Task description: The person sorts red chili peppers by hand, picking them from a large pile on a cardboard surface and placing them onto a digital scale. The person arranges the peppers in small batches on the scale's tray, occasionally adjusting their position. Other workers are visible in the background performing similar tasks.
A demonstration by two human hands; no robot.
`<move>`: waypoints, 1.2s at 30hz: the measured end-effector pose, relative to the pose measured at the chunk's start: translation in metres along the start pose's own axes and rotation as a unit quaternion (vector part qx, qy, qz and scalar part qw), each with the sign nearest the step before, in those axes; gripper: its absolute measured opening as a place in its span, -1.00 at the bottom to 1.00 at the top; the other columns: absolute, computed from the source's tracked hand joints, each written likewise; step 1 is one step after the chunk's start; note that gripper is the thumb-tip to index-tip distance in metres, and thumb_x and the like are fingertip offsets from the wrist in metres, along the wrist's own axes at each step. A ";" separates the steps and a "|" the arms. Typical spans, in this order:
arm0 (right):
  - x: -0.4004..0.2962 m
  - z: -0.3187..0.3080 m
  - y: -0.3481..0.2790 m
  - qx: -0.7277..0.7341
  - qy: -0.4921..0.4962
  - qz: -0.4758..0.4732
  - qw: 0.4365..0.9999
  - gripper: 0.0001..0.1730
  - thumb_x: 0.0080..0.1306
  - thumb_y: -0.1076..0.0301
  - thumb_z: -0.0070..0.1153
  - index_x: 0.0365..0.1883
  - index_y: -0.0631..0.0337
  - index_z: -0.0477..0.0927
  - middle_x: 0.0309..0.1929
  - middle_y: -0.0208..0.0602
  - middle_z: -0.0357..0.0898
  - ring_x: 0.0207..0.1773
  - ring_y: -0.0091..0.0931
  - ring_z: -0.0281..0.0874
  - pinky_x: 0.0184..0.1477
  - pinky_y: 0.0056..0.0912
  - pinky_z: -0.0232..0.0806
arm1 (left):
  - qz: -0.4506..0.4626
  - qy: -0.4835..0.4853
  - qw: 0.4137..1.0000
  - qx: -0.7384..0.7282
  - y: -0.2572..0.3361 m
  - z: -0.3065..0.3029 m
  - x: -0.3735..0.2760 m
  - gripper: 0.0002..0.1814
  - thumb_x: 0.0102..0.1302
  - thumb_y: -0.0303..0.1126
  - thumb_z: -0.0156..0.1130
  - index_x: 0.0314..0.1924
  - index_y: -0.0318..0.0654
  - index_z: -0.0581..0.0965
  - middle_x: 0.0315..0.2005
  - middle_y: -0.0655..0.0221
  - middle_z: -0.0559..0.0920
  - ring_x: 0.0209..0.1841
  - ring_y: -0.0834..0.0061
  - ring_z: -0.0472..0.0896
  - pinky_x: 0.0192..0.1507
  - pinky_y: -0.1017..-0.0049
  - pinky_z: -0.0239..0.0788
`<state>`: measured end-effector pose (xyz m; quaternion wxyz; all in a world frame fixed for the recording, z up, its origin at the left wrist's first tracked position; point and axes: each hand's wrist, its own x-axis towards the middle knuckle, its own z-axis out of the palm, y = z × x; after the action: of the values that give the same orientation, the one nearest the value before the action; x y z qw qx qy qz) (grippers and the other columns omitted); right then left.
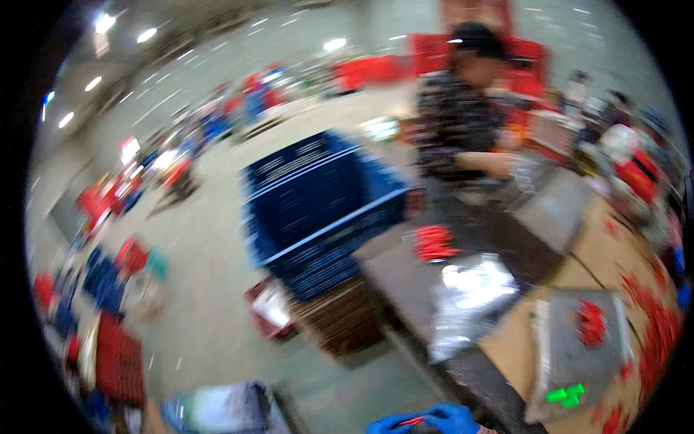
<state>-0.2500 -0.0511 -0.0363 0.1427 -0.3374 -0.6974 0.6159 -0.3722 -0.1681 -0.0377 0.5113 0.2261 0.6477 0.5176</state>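
Observation:
At the bottom edge of the head view, my left hand [386, 425] and my right hand [451, 419] wear blue gloves. A small red part [412, 421] is pinched between their fingers; blur hides its exact shape. My hands are beside the edge of a dark-topped table [390, 260]. On that table lie a clear plastic bag [471, 304] with glare on it and a small heap of red pieces [435, 242]. Farther right, a grey tray or sheet [569, 347] carries red pieces [592, 324] and several bright green pieces [566, 395].
A large blue crate [336, 228] stands on a brown crate [347, 325] left of the table. Across the table a person [461, 119] handles a clear bag [524, 173]. Many red pieces [659, 336] lie along the right side. A dark red crate [119, 358] stands far left.

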 end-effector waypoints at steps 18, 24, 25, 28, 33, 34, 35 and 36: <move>-0.269 -0.177 0.093 0.162 0.234 0.024 0.958 -0.91 0.10 0.45 0.06 -0.43 0.28 0.49 -0.56 -0.45 0.45 -0.54 -0.69 0.36 -0.45 -0.67 0.28 | 0.025 -0.266 0.943 0.198 -0.026 0.278 -0.066 -0.74 0.14 -0.49 0.07 -0.12 -0.23 0.48 -0.37 0.39 0.55 -0.40 0.70 0.46 -0.32 0.67 0.35; -0.282 -0.195 0.095 0.181 0.187 -0.011 0.965 -0.90 0.11 0.46 0.04 -0.39 0.28 0.49 -0.54 -0.45 0.46 -0.51 -0.69 0.38 -0.44 -0.68 0.29 | 0.276 -0.233 0.913 0.189 -0.034 0.295 -0.079 -0.80 0.13 -0.44 0.09 -0.22 -0.30 0.52 -0.45 0.37 0.57 -0.46 0.67 0.46 -0.42 0.65 0.34; -0.280 -0.196 0.091 0.179 0.178 -0.018 0.967 -0.89 0.11 0.46 0.04 -0.38 0.28 0.49 -0.54 -0.44 0.47 -0.50 -0.69 0.39 -0.43 -0.68 0.29 | 0.261 -0.234 0.916 0.193 -0.032 0.294 -0.078 -0.81 0.13 -0.46 0.08 -0.23 -0.31 0.52 -0.45 0.36 0.57 -0.45 0.66 0.47 -0.41 0.64 0.34; -0.269 -0.195 0.091 0.167 0.177 -0.006 0.970 -0.87 0.12 0.46 0.03 -0.34 0.29 0.49 -0.51 -0.42 0.49 -0.47 -0.69 0.40 -0.40 -0.68 0.31 | 0.218 -0.234 0.924 0.211 -0.029 0.288 -0.072 -0.82 0.13 -0.50 0.07 -0.25 -0.34 0.52 -0.43 0.32 0.57 -0.42 0.61 0.49 -0.38 0.61 0.35; -0.254 -0.199 0.065 0.187 0.192 0.018 0.963 -0.87 0.10 0.48 0.04 -0.35 0.28 0.50 -0.48 -0.41 0.51 -0.44 -0.65 0.43 -0.37 -0.64 0.32 | 0.191 -0.227 0.941 0.165 -0.019 0.284 -0.054 -0.84 0.11 -0.50 0.08 -0.28 -0.33 0.53 -0.41 0.28 0.58 -0.40 0.51 0.52 -0.36 0.56 0.37; -0.251 -0.201 0.063 0.186 0.196 0.022 0.962 -0.87 0.09 0.48 0.04 -0.36 0.28 0.51 -0.48 -0.40 0.51 -0.44 -0.64 0.44 -0.36 -0.63 0.32 | 0.222 -0.232 0.930 0.178 -0.015 0.285 -0.051 -0.84 0.11 -0.49 0.09 -0.28 -0.32 0.53 -0.41 0.27 0.58 -0.40 0.50 0.53 -0.35 0.55 0.37; -0.248 -0.203 0.061 0.142 0.211 0.004 0.967 -0.87 0.08 0.48 0.05 -0.37 0.28 0.51 -0.48 -0.38 0.51 -0.43 -0.63 0.44 -0.36 -0.62 0.32 | 0.251 -0.235 0.919 0.192 -0.009 0.287 -0.048 -0.83 0.10 -0.48 0.10 -0.28 -0.31 0.53 -0.41 0.27 0.58 -0.40 0.49 0.53 -0.35 0.54 0.37; -0.245 -0.205 0.061 0.099 0.225 -0.014 0.969 -0.87 0.07 0.48 0.06 -0.37 0.28 0.51 -0.48 -0.36 0.51 -0.43 -0.61 0.45 -0.36 -0.61 0.32 | 0.280 -0.238 0.906 0.208 -0.005 0.287 -0.045 -0.83 0.09 -0.48 0.10 -0.28 -0.30 0.53 -0.41 0.26 0.58 -0.40 0.48 0.53 -0.34 0.53 0.37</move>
<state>0.0727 -0.0522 0.0000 0.3372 -0.4418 -0.5879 0.5878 -0.0966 -0.0809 -0.0059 0.4254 0.6161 0.5098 0.4237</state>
